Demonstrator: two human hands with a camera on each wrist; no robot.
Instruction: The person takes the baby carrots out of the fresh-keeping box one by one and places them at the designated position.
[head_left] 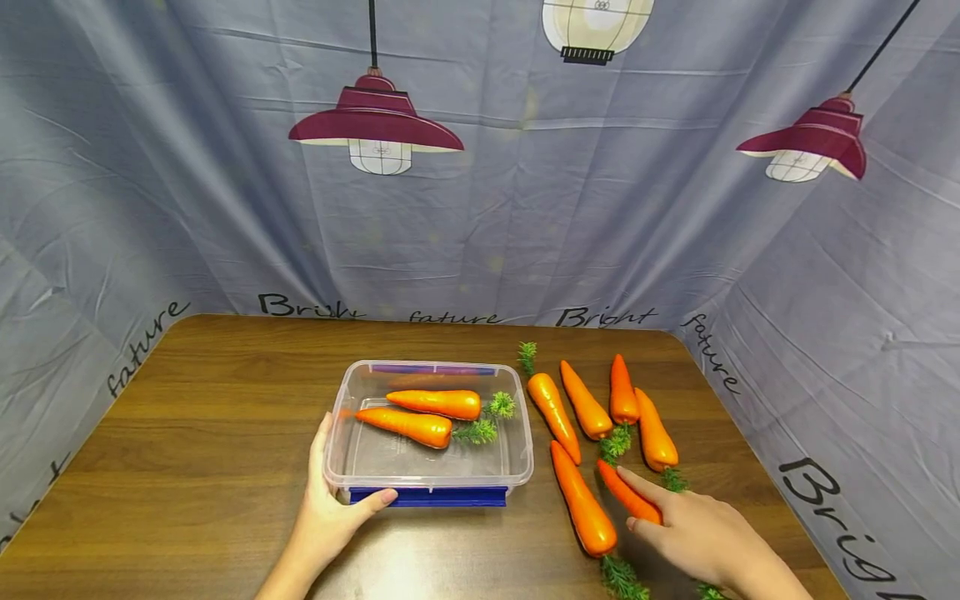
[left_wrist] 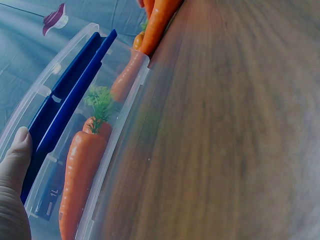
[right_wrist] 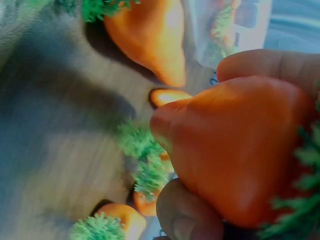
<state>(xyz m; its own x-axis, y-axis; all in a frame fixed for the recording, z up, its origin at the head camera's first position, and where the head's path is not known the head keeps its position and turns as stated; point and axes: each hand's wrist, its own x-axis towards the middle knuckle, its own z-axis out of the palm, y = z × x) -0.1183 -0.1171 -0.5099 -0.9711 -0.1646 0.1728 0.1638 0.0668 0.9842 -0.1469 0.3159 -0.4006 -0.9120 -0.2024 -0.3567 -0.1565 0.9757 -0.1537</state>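
A clear plastic food container (head_left: 517, 462) with a blue latch flap (head_left: 450, 497) is gripped at its left front corner by my left hand (head_left: 330, 500). The thumb lies along the latch, while the other fingers are partly hidden behind the left wall. Two orange carrots (head_left: 435, 403) with green tops lie side by side inside, tips to the left. At the right, my right hand (head_left: 697, 529) pinches a redder carrot (right_wrist: 235, 145) between thumb and fingers. Its tip points away from me, and part of its green top shows at the right wrist view's edge.
Around my right hand lie several more carrots: one long carrot (head_left: 585, 508) just left of it, and others (head_left: 553, 417) farther back beside the container. The brown wooden table (head_left: 187, 467) meets a grey-blue curtain (head_left: 480, 225) printed with lamps and lettering.
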